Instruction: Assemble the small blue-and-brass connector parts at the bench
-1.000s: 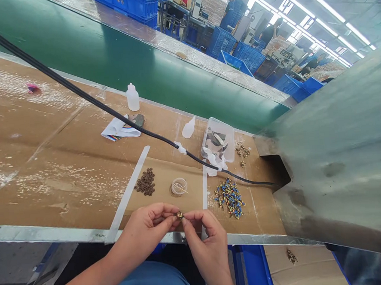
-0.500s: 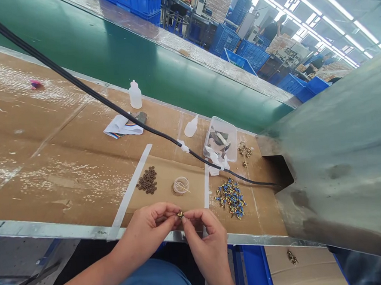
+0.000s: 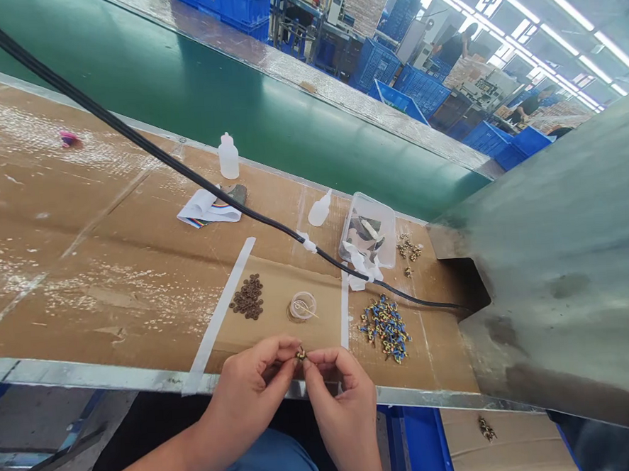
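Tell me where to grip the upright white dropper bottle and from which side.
Grip the upright bottle round its wide cylindrical body, below the narrow cap, probably coming from the left or above: it stands free there, while the black cable runs just in front of it.
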